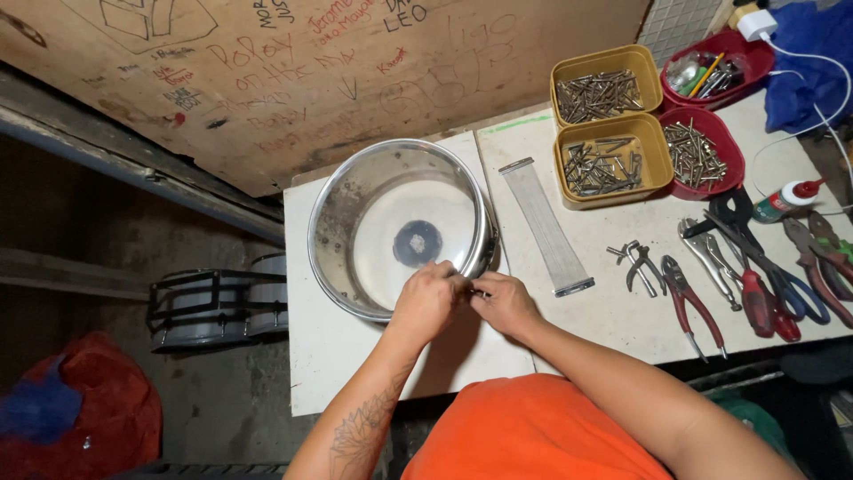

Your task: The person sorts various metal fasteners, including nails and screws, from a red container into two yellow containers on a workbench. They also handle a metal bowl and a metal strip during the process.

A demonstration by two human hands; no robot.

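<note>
Chrome drum shell (355, 191), hands (466, 300) masking rim

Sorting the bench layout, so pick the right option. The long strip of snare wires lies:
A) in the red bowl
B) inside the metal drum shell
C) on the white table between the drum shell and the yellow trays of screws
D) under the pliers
C: the snare wires lie flat on the table, right of the drum shell and left of the yellow trays, clear of the pliers.
</note>
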